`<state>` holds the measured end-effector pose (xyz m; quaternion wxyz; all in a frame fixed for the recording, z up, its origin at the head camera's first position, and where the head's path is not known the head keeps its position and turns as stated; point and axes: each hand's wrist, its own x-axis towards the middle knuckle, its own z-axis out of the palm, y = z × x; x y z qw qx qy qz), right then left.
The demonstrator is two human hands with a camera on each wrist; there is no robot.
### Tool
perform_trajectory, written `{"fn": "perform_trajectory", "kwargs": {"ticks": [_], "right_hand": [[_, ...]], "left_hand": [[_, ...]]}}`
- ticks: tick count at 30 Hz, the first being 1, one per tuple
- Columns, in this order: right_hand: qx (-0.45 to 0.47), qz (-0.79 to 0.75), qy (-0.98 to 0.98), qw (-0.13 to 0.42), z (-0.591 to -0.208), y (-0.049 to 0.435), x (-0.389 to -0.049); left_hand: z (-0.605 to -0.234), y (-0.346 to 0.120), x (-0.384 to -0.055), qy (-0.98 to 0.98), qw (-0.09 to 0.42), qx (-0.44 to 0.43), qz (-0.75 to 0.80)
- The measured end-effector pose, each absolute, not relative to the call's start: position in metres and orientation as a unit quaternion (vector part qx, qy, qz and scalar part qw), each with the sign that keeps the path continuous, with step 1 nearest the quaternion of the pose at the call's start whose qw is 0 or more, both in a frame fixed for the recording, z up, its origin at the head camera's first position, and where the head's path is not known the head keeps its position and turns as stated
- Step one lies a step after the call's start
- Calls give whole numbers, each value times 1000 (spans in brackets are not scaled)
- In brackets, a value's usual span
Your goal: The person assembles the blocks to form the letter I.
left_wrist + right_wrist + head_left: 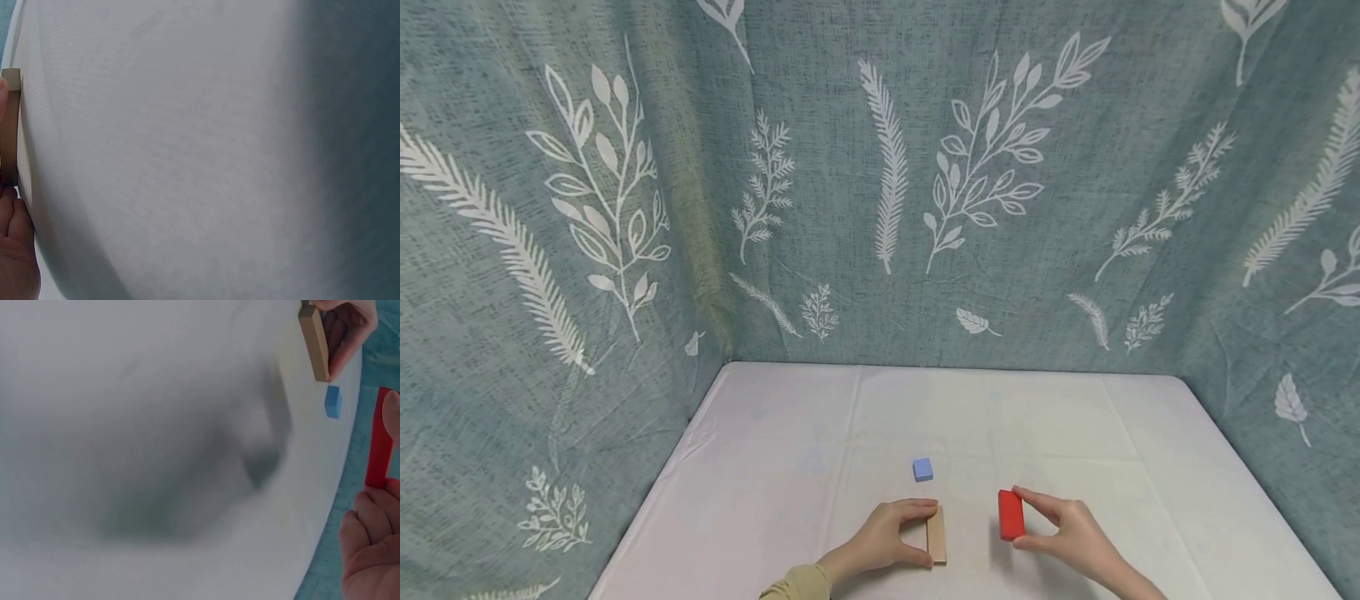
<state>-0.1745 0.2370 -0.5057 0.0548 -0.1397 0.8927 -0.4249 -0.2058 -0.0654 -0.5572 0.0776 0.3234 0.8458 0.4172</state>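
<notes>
A long natural-wood block (936,536) lies on the white table, and my left hand (887,536) pinches it by its two ends between thumb and fingers. To the right, my right hand (1067,533) holds a red block (1011,516) by its ends, raised above the tabletop with a shadow under it. The red block (379,440) also shows in the right wrist view, pinched between thumb and fingers. Beyond the left hand sits a small blue block (922,469). At the left edge of the left wrist view, the wooden block (10,131) is partly cut off.
The table (1060,417) is covered with a creased white cloth. Around its back and sides hangs a green-blue curtain (835,208) with white leaf prints.
</notes>
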Motion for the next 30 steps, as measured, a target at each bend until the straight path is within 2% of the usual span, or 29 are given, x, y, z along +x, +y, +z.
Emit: {"fn": "perform_trajectory", "kwargs": {"ticks": [21, 30], "right_hand": [[-178, -442, 870, 124, -520, 224, -163], [-127, -432, 875, 181, -528, 219, -162]], "left_hand": [[-555, -64, -205, 846, 84, 319, 418], [-555, -65, -205, 845, 78, 326, 416]]}}
